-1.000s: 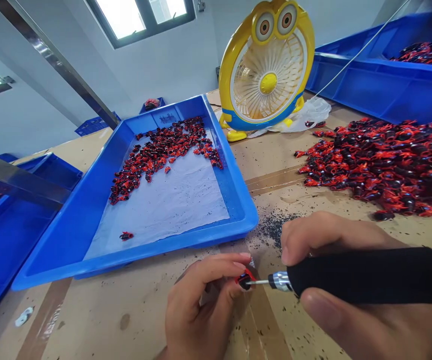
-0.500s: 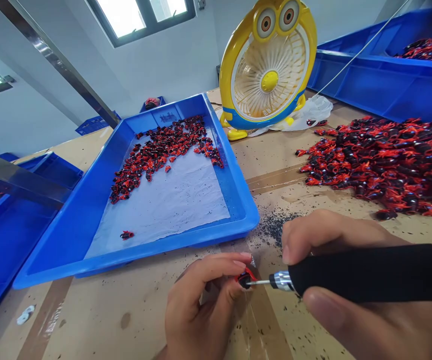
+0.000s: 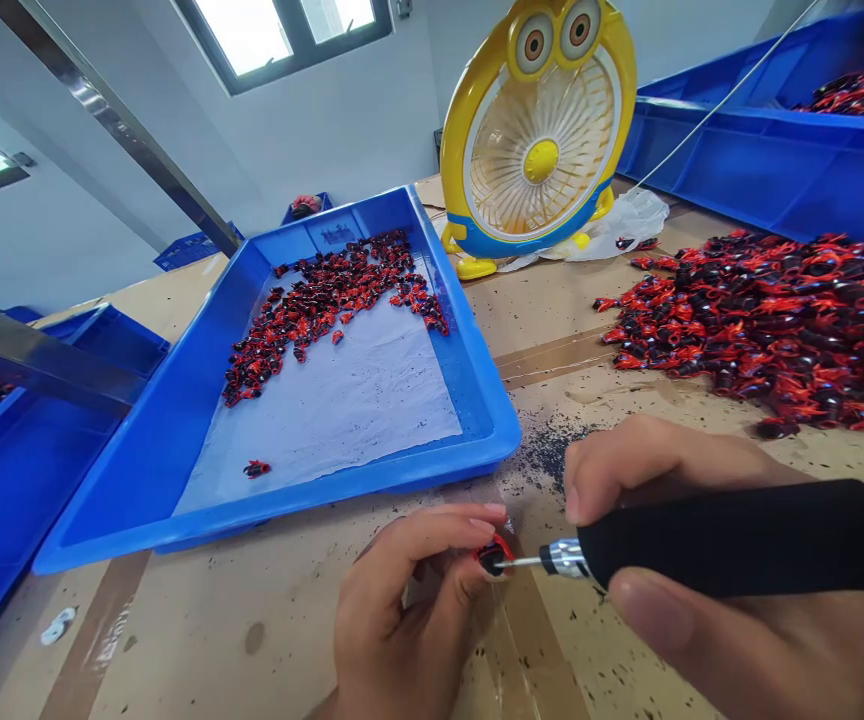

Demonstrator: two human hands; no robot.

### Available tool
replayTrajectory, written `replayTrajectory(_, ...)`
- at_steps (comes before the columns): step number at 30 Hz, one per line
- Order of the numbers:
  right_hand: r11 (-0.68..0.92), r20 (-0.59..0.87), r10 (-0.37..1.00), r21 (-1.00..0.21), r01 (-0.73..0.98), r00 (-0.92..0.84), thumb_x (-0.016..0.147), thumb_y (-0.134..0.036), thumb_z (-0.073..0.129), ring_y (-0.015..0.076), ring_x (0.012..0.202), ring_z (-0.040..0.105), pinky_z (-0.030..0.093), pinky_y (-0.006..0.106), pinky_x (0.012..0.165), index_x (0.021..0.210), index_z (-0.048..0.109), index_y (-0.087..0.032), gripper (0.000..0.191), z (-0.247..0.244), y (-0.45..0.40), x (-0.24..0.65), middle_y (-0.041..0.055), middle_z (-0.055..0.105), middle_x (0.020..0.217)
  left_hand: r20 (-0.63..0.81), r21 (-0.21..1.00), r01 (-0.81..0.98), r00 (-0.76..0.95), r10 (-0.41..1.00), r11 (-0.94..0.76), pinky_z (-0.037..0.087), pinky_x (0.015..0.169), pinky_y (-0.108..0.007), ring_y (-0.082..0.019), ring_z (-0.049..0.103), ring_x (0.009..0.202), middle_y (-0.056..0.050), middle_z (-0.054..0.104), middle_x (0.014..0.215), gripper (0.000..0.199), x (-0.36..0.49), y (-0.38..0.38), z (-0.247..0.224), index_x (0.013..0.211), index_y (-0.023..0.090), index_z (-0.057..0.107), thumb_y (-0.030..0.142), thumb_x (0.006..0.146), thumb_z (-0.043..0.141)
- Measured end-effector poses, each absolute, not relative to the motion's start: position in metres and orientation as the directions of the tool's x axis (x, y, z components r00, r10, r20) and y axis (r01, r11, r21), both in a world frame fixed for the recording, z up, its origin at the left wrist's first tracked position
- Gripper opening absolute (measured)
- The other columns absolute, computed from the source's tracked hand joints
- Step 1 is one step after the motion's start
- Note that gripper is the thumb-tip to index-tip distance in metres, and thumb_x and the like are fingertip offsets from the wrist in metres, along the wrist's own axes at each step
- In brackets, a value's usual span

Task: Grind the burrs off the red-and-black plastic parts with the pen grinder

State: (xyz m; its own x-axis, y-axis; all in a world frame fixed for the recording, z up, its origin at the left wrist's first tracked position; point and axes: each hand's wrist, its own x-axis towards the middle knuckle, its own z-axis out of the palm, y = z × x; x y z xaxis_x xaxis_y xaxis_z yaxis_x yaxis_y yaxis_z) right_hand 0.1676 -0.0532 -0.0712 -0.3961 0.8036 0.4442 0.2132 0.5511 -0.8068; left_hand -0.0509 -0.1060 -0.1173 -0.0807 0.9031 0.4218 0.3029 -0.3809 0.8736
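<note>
Between thumb and fingertips, my left hand (image 3: 417, 600) pinches a small red and black piece (image 3: 492, 556) at the lower middle of the head view. My right hand (image 3: 702, 560) is closed around a thick black rotary tool (image 3: 732, 540) with a silver collar. The tool's thin metal bit (image 3: 523, 563) points left, and its tip touches the dark part of the piece. Black crumbs (image 3: 552, 450) lie on the table just beyond my hands.
A blue tray (image 3: 372, 480) lined with white sheet holds many red and black pieces. A heap of similar pieces (image 3: 769, 330) lies at right. Behind stands a yellow fan (image 3: 541, 160). More blue bins (image 3: 762, 170) are at both sides; a metal post (image 3: 117, 125) crosses the left.
The view has shifted very slightly. The black tool's rear end sits a little higher; both hands keep their holds.
</note>
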Motion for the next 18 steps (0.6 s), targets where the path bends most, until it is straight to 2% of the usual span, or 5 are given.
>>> replayTrajectory(5, 0.547, 0.449, 0.808, -0.813, 0.200, -0.382, 0.100, -0.037, 0.072, 0.0127, 0.065, 0.071, 0.056, 0.020, 0.055, 0.106, 0.061, -0.032, 0.014, -0.072, -0.051, 0.167, -0.0055, 0.074, 0.080, 0.411, 0.891, 0.259, -0.116, 0.904, -0.372, 0.062, 0.074, -0.019, -0.014, 0.082, 0.089, 0.000, 0.088, 0.106, 0.010, -0.049, -0.107, -0.119, 0.105, 0.030, 0.083, 0.024, 0.097, 0.083)
replayTrajectory(11, 0.542, 0.478, 0.796, -0.836, 0.087, -0.371, 0.094, -0.028, 0.077, 0.0112, 0.054, 0.063, 0.049, 0.021, 0.047, 0.103, 0.062, -0.031, 0.017, -0.078, -0.051, 0.166, -0.0068, 0.068, 0.069, 0.384, 0.911, 0.220, -0.145, 0.912, -0.349, 0.062, 0.074, -0.017, -0.012, 0.080, 0.086, 0.003, 0.088, 0.107, 0.013, -0.046, -0.108, -0.120, 0.106, 0.032, 0.083, 0.023, 0.096, 0.084)
replayTrajectory(16, 0.543, 0.509, 0.830, -0.830, 0.125, -0.228, 0.101, -0.043, 0.071, 0.0123, 0.054, 0.061, 0.044, 0.023, 0.044, 0.097, 0.064, -0.030, 0.015, -0.081, -0.054, 0.156, -0.0045, 0.066, 0.067, 0.379, 0.915, 0.211, -0.151, 0.913, -0.345, 0.061, 0.075, -0.016, -0.011, 0.080, 0.087, 0.004, 0.088, 0.107, 0.016, -0.046, -0.108, -0.119, 0.106, 0.033, 0.084, 0.021, 0.096, 0.084)
replayTrajectory(18, 0.549, 0.511, 0.827, -0.825, 0.134, -0.235, 0.101, -0.042, 0.071, 0.0125, 0.055, 0.062, 0.045, 0.022, 0.044, 0.098, 0.064, -0.030, 0.014, -0.081, -0.053, 0.157, -0.0043, 0.067, 0.068, 0.385, 0.911, 0.218, -0.153, 0.910, -0.349, 0.061, 0.076, -0.015, -0.011, 0.081, 0.088, 0.004, 0.088, 0.106, 0.014, -0.046, -0.108, -0.118, 0.105, 0.033, 0.084, 0.022, 0.097, 0.084)
